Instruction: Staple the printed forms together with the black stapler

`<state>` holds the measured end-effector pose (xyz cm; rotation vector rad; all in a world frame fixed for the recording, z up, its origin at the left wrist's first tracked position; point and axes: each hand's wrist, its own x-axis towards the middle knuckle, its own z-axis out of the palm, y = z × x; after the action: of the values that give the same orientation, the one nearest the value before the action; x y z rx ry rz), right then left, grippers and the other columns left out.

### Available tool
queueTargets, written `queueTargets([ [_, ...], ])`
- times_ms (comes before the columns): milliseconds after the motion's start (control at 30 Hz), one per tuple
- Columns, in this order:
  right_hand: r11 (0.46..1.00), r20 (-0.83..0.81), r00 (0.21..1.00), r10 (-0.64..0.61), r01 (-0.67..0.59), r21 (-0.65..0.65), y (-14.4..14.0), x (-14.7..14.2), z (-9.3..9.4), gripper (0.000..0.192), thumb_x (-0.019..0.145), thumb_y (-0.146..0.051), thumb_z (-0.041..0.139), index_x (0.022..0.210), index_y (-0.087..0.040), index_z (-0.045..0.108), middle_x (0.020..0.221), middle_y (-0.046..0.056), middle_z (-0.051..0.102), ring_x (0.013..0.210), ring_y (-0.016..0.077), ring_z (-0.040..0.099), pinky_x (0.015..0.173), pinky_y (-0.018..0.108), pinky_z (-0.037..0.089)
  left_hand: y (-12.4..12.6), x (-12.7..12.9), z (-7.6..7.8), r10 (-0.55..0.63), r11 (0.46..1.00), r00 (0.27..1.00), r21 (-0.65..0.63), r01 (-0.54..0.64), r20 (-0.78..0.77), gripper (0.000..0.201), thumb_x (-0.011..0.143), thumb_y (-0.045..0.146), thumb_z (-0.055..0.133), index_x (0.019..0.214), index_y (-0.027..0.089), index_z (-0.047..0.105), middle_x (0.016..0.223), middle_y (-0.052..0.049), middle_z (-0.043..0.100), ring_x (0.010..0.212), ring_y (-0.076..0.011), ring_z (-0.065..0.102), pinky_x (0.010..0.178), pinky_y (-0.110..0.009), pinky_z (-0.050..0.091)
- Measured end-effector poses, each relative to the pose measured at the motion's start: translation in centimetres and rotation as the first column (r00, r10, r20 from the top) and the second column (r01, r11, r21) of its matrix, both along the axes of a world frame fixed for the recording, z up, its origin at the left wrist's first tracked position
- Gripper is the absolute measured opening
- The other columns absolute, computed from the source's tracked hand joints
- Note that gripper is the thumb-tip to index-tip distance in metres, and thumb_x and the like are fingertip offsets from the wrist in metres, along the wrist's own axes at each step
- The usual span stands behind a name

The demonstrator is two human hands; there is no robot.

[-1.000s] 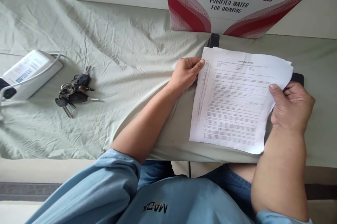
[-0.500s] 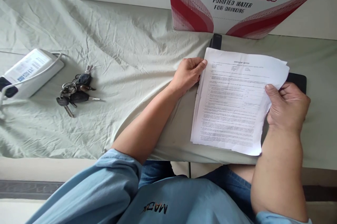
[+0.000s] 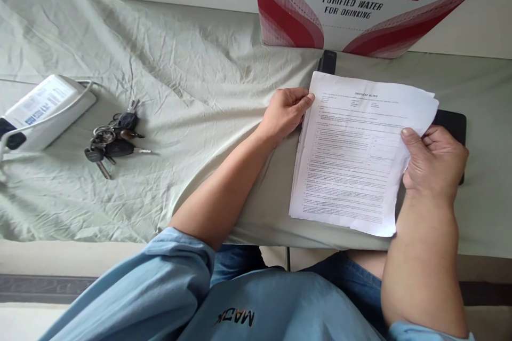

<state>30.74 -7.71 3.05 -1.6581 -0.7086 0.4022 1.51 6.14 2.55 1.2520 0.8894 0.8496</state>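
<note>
A stack of printed papers (image 3: pixel 348 159) is held over the cloth-covered table, its top sheet headed "OVERLEAF NOTES". My left hand (image 3: pixel 286 112) is closed on the upper left edge, thumb on top of the sheet. On the right side, my right hand (image 3: pixel 438 158) grips the edge between thumb and curled fingers. Sheet edges look slightly uneven at the left and upper right. Partly hidden behind the right hand and papers lies a flat black object (image 3: pixel 454 119). Another dark object (image 3: pixel 328 62) shows just above the papers' top left corner; its kind is unclear.
A red and white Wahaha water carton (image 3: pixel 344 15) stands at the back. To the left, a bunch of keys (image 3: pixel 116 138) lies on the wrinkled pale green cloth (image 3: pixel 208 79). Farther left is a white box-like device (image 3: pixel 52 109) with a cable.
Both hands keep their hold on the papers. The right hand and the sheets have shifted very slightly left; otherwise the scene is the same.
</note>
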Motion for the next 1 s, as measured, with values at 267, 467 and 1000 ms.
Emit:
queueTargets([
  [267,0.999,-0.030,1.000,-0.006,0.007,0.033,0.3,-0.5,0.2,0.025,0.059,-0.034,0.101,0.075,-0.025,0.084,0.066,-0.003,0.073,0.065,0.0139,0.060,0.064,0.031,0.054,0.0,-0.1,-0.2,0.020,1.000,1.000,0.003,-0.020,0.008,0.045,0.113,0.040,0.084,0.077,0.020,0.066,0.068,0.003,0.047,0.063,-0.0097,0.041,0.059,-0.028,0.036],
  [467,1.000,-0.026,1.000,0.009,-0.009,0.022,0.2,-0.5,0.2,0.024,0.061,-0.034,0.101,0.075,-0.025,0.085,0.064,-0.004,0.072,0.065,0.0135,0.059,0.065,0.031,0.053,0.1,0.0,-0.5,0.022,1.000,1.000,0.009,-0.022,0.007,0.049,0.115,0.040,0.083,0.075,0.020,0.062,0.068,0.003,0.046,0.062,-0.0097,0.039,0.059,-0.029,0.030],
  [1000,0.993,0.223,0.970,-0.101,0.085,0.076,0.4,0.1,-0.2,0.028,0.072,-0.044,0.098,0.085,-0.024,0.083,0.072,-0.003,0.071,0.066,0.0142,0.057,0.068,0.034,0.046,0.0,0.4,-0.8,0.075,0.997,0.995,-0.024,-0.073,0.060,0.057,0.120,0.027,0.077,0.070,0.020,0.050,0.067,0.004,0.040,0.059,-0.0062,0.035,0.055,-0.022,0.029],
])
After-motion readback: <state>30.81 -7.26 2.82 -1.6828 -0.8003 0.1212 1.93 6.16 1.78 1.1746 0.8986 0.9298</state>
